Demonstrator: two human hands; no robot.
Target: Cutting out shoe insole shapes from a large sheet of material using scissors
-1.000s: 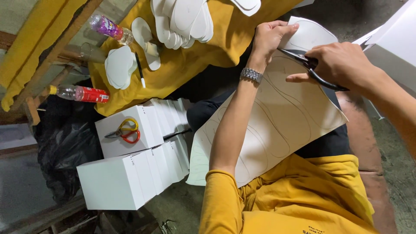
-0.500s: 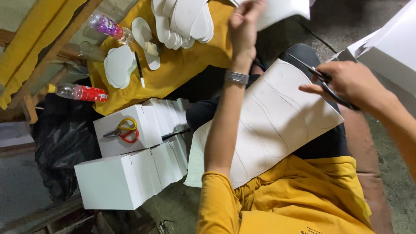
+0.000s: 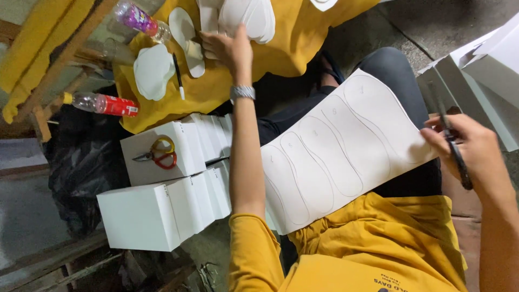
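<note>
The work area is a concrete floor [image 3: 400, 27] with a yellow cloth [image 3: 227, 89] spread over a low surface ahead of you and white boxes [image 3: 162, 189] stacked at your left.

Your left hand [image 3: 230, 48] is stretched out over the cloth. Its fingers [image 3: 212, 39] are loosely spread and rest on the stack of white sole-shaped cutouts [image 3: 243, 19]; nothing is gripped that can be made out.

Your right hand [image 3: 467, 148] is closed around black scissors [image 3: 451, 143]. The blades point away from you, up and slightly left in the view, and their tips lie near the right edge of the white sheet [image 3: 346, 154]. Whether the fingertips also touch that edge cannot be told.

The sheet lies across your lap on dark trousers [image 3: 389, 70], with its long axis running from lower left to upper right. Several sole outlines are drawn on it side by side, each set crosswise to that axis.

On the cloth, two more white cutouts [image 3: 154, 70] lie just beside a black pen [image 3: 178, 75]. A clear bottle with a purple label [image 3: 135, 19] lies at the cloth's far left edge. A bottle with a red label [image 3: 102, 104] lies on its side beyond it. Red-and-yellow-handled scissors [image 3: 159, 153] rest on top of the nearest box.
</note>
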